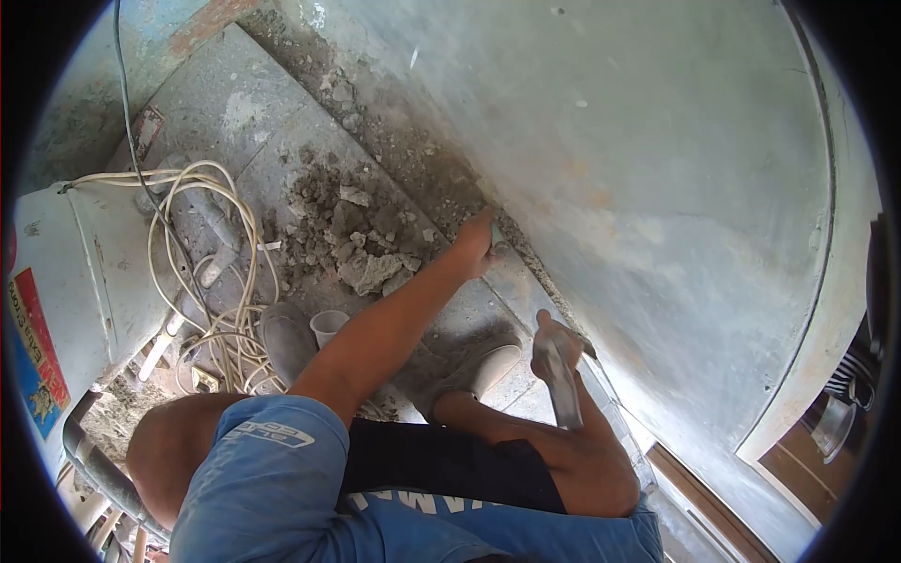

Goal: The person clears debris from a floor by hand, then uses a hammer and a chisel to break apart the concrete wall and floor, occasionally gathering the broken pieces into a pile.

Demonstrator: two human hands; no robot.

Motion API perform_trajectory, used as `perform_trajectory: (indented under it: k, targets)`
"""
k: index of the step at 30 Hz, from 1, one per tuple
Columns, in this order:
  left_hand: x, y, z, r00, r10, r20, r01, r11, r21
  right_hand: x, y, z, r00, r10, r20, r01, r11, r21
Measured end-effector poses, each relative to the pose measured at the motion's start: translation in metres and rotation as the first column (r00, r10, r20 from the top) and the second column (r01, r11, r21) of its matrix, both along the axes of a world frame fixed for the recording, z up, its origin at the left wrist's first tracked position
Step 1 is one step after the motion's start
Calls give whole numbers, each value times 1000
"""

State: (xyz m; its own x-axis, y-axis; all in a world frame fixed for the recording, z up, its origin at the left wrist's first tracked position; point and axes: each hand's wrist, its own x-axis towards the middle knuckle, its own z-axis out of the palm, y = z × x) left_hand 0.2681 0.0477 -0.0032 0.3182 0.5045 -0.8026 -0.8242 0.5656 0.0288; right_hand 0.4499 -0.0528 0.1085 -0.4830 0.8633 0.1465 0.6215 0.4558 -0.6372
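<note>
While left hand [472, 246] fingers clamp the stiff grey steel chisel [497, 238] mid-shaft, right hand [556, 336] fingers, at four o'clock, grip the heavy grey metal hammer [566, 394].

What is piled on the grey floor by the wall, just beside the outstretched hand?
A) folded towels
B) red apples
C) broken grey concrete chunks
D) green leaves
C: a heap of broken grey concrete chunks lies on the grey floor, just to the left of the left hand, which grips a small metal chisel at the foot of the wall.
</note>
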Motion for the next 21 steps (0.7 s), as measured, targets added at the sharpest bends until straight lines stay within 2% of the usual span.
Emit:
perform_trajectory:
  k: [1,2,3,4,6,7,8,10,11,12,13,14,15,17,18,19,20,21]
  targets:
    - [1,0,8,1000,-2,4,2,1000,6,-2,0,-11,952,-99,291,143,981,-135]
    - [3,3,16,999,15,-34,-16,1000,-11,1,4,-18,814,-138,565,306,927,-215]
    - [0,6,20,996,30,-81,-32,999,-30,7,7,-19,813,-74,577,354,850,-390]
    - [-3,13,13,995,43,-90,-45,999,-17,3,15,-18,820,-71,568,339,859,-383]
    - [2,0,-4,1000,-8,-27,9,1000,14,4,-4,-1,888,-49,457,223,915,-335]
    - [2,2,-11,1000,0,-28,1,1000,16,-1,-6,7,932,-134,338,224,944,-243]
    - [4,-2,-18,1000,-3,-14,3,999,36,1,-7,8,931,-128,341,221,943,-250]
    - [4,-3,-21,1000,-8,0,8,998,67,7,-3,6,999,-32,15,34,990,-136]
    - [3,-3,-15,1000,-6,4,6,999,43,12,-1,-7,976,-11,219,55,980,-192]
    - [3,-2,-9,1000,-4,10,4,1000,23,28,-6,-45,923,-8,384,96,973,-210]
    - [4,-2,-4,1000,-1,13,1,1000,31,24,-4,-38,895,-19,447,147,956,-255]
    - [3,-3,0,995,-46,-85,49,998,32,14,-1,-28,866,-30,499,203,933,-297]
    - [0,-5,2,979,-86,-184,91,996,21,5,4,-21,869,-29,493,199,934,-295]
    - [1,-20,5,989,-70,-132,70,998,0,-3,-6,-6,853,-70,517,339,828,-446]
    - [-1,-16,7,996,-17,-86,17,1000,3,-3,-5,-6,854,-71,516,335,834,-439]
    - [4,-22,1,996,-12,-83,12,1000,0,0,-12,-3,891,-128,435,312,870,-383]
    - [9,-30,-7,998,-43,-44,46,998,48,1,-15,-1,922,-178,344,293,900,-322]
    - [14,-38,-16,997,-82,-8,83,992,97,6,-15,-3,922,-177,343,294,899,-325]
